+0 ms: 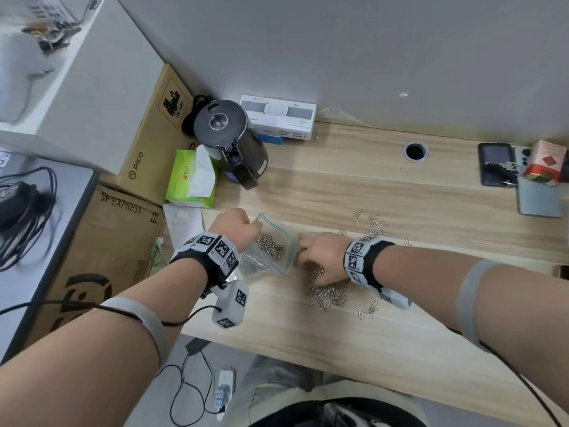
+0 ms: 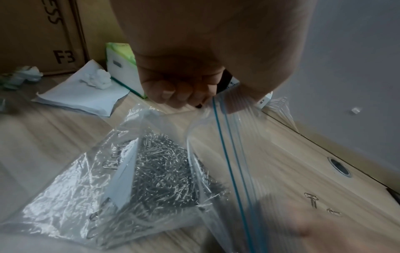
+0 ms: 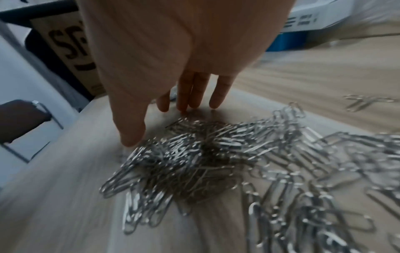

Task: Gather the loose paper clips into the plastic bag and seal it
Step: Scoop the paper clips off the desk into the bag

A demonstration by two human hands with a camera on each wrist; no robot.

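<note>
A clear zip bag (image 1: 271, 245) (image 2: 134, 171) with a blue seal strip lies on the wooden desk (image 1: 385, 192), its mouth held up and open. A mass of silver paper clips (image 2: 164, 167) fills it. My left hand (image 1: 235, 226) (image 2: 179, 90) pinches the bag's top edge. To its right a pile of loose paper clips (image 1: 329, 295) (image 3: 205, 160) lies on the desk. My right hand (image 1: 320, 257) (image 3: 173, 102) hovers over that pile with fingers (image 3: 218, 95) straight, tips at the clips. More scattered clips (image 1: 374, 224) lie farther back.
A black kettle (image 1: 228, 140), green tissue pack (image 1: 192, 180) and white box (image 1: 277, 117) stand at the desk's back left. A phone (image 1: 495, 163), red box (image 1: 545, 161) and grey holder (image 1: 538, 198) sit at the right. Cardboard boxes (image 1: 117, 241) stand left of the desk.
</note>
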